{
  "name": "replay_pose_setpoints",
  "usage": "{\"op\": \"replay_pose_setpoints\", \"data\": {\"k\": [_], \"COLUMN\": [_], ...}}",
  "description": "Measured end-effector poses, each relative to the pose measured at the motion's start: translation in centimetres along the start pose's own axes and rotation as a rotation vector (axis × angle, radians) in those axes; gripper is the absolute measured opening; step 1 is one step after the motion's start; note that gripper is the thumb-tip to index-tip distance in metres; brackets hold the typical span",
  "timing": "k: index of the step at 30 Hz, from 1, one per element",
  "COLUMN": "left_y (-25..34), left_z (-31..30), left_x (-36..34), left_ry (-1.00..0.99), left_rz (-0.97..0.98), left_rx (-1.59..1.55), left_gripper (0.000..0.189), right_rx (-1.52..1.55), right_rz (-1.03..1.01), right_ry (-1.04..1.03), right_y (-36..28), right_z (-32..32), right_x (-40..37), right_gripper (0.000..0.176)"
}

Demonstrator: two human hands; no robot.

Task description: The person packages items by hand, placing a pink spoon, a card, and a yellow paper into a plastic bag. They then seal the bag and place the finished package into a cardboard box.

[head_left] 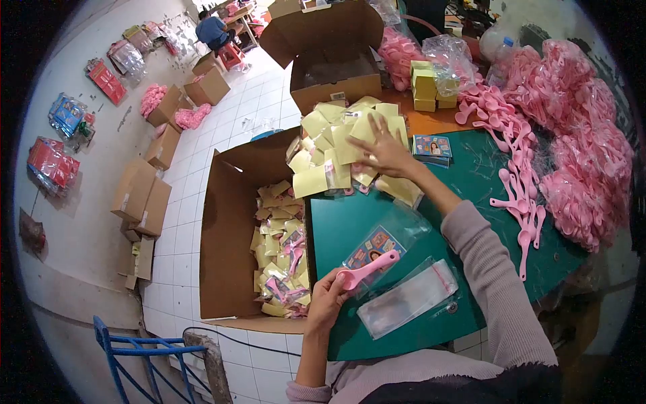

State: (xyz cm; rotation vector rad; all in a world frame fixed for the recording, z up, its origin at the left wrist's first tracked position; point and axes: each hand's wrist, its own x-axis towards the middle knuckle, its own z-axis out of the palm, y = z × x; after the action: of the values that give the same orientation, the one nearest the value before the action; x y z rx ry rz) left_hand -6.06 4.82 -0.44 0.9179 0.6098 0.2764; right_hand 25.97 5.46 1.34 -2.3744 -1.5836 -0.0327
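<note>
My left hand (326,300) is closed around the bowl end of a pink plastic spoon (371,268) near the table's left edge. The spoon overlaps a printed card in a clear bag (378,248). My right hand (385,149) reaches farther out, fingers spread over a heap of yellow-backed packets (313,182) at the table's back left. Just right of that wrist lies a small stack of printed cards (432,147). A stack of clear plastic bags (410,299) rests on the green tabletop (336,225) between my forearms.
Left of the table stands an open carton (225,269) holding many packets. Loose pink spoons (515,182) trail along the table's right side beside bulging bags of spoons (585,168). Yellow card blocks (424,87) sit at the back. A person (214,32) sits far off.
</note>
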Motion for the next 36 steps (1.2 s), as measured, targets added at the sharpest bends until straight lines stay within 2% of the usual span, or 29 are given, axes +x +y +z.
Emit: {"op": "replay_pose_setpoints", "data": {"k": [2, 3, 5, 7, 10, 12, 15, 17, 20, 21, 23, 27, 29, 30, 32, 36], "left_y": [0.6, 1.0, 1.1, 1.4, 1.4, 1.1, 1.3, 1.5, 1.4, 1.3, 1.3, 1.1, 1.2, 1.2, 0.9, 1.1], "left_z": [0.3, 0.6, 0.3, 0.7, 1.1, 1.2, 1.8, 2.0, 1.7, 1.5, 1.4, 1.1, 1.1, 1.2, 1.1, 0.4], "left_x": [0.3, 0.2, 0.5, 0.7, 1.1, 1.4, 1.3, 1.2, 1.2, 1.2, 1.2, 0.9, 0.6, 0.4, 0.3, 0.0], "left_ry": [0.016, 0.041, 0.043, 0.052, 0.032, -0.058, -0.083, -0.071, -0.074, -0.088, -0.122, -0.154, -0.176, -0.2, -0.203, -0.233], "left_rz": [0.007, 0.031, 0.07, 0.075, 0.087, 0.084, 0.075, 0.09, 0.11, 0.117, 0.113, 0.093, 0.113, 0.13, 0.156, 0.125], "left_rx": [-0.002, 0.017, 0.042, 0.056, 0.078, 0.122, 0.178, 0.175, 0.165, 0.16, 0.188, 0.244, 0.271, 0.299, 0.3, 0.327], "left_gripper": [0.021, 0.021, 0.021, 0.021, 0.021, 0.022, 0.023, 0.023, 0.024, 0.024, 0.024, 0.024, 0.025, 0.025, 0.026, 0.025], "right_rx": [0.342, 0.475, 1.007, 1.253, 1.247, 1.253, 1.289, 1.462, 1.432, 1.429, 1.356, 1.375, 1.318, 1.315, 1.197, 1.153], "right_rz": [-0.13, -0.108, -0.005, -0.021, 0.042, 0.08, 0.149, 0.331, 0.371, 0.37, 0.278, 0.295, 0.226, 0.223, 0.081, 0.159], "right_ry": [0.427, 0.407, -0.098, -0.369, -0.443, -0.459, -0.411, -0.311, -0.287, -0.288, -0.47, -0.504, -0.52, -0.526, -0.627, -0.66], "right_y": [0.4, 0.3, -0.3, -1.8, -2.1, -2.0, -1.5, -1.0, -1.2, -1.3, -1.5, -1.8, -1.6, -1.5, -1.6, -2.5], "right_z": [-1.3, -2.3, -5.1, -8.0, -8.1, -8.3, -8.5, -8.1, -7.7, -7.7, -7.7, -7.5, -7.1, -6.7, -6.0, -5.9], "right_x": [-0.7, -2.2, -5.4, -9.4, -12.4, -13.5, -14.4, -14.9, -15.5, -15.7, -16.0, -16.4, -16.6, -16.7, -16.7, -16.8], "right_gripper": [0.053, 0.048, 0.04, 0.033, 0.032, 0.03, 0.029, 0.029, 0.029, 0.029, 0.03, 0.027, 0.021, 0.021, 0.023, 0.021]}}
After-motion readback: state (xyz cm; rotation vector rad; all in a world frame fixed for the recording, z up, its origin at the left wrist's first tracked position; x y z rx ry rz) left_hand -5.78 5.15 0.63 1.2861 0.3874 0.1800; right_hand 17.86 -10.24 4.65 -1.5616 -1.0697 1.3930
